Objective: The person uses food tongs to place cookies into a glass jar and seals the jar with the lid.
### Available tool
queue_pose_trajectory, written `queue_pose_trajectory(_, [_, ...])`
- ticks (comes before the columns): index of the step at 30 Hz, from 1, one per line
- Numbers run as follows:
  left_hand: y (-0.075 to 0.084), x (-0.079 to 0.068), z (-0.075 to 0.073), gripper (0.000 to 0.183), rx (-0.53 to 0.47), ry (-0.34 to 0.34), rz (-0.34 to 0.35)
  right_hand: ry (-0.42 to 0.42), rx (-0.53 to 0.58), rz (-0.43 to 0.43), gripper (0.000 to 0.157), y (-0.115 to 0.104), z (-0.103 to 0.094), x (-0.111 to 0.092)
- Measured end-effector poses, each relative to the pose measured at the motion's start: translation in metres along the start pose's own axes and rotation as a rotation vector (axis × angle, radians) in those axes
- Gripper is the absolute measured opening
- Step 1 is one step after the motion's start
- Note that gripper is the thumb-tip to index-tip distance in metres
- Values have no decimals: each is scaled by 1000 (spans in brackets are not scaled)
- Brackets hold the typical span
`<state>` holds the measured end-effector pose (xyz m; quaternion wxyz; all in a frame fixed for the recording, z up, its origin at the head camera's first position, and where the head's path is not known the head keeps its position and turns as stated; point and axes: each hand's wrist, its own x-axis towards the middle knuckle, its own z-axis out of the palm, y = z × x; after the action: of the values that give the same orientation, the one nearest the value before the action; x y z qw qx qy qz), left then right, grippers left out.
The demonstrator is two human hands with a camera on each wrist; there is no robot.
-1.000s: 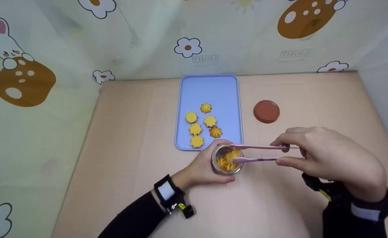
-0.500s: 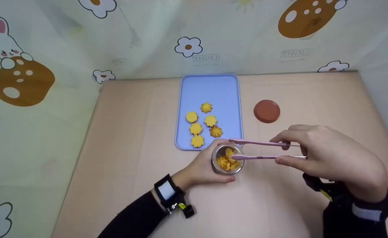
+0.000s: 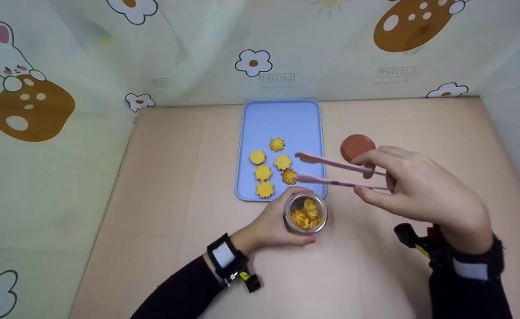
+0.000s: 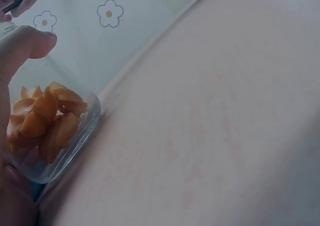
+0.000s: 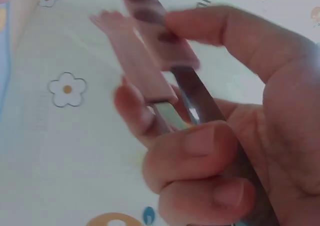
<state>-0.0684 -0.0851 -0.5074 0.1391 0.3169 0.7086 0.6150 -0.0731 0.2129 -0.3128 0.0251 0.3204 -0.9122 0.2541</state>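
In the head view my left hand (image 3: 271, 226) grips a clear glass jar (image 3: 296, 204) near the tray's front edge. Yellow flower-shaped cookies (image 3: 305, 217) lie inside the jar; the left wrist view shows them heaped near its bottom. Pink-tipped tongs (image 3: 330, 164) are held in my right hand (image 3: 424, 190), thumb on one arm and fingers on the other. Their metal part shows in the right wrist view. The tong tips are spread apart over the right side of the blue tray (image 3: 282, 115), and no cookie shows between them. Several cookies (image 3: 264, 189) rest on the tray.
A round red-brown lid (image 3: 356, 146) lies on the table right of the tray, partly covered by my right hand. The pale wooden table (image 3: 175, 177) meets a patterned curtain (image 3: 197, 53) at the back and left.
The tongs have left the jar mouth, with my right hand moving them up and left over the tray. The left hand and the jar have stayed in place.
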Motion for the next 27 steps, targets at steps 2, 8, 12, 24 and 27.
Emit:
queue_pose_trajectory(2, [0,0,0,96,-11,0,5,31,-12,11,32,2,8,8])
queue_pose_trajectory(8, [0,0,0,95,-33,0,0,75,-25,54,31,10,37,30])
queue_pose_trajectory(12, [-1,0,0,96,-28,-3,4,75,-15,104,34,20,56,43])
queue_pose_trajectory(24, [-1,0,0,97,-2,2,6,-29,78,235,41,46,99,63])
queue_pose_trajectory(27, [-1,0,0,97,-10,0,6,-52,76,247,42,48,103,64])
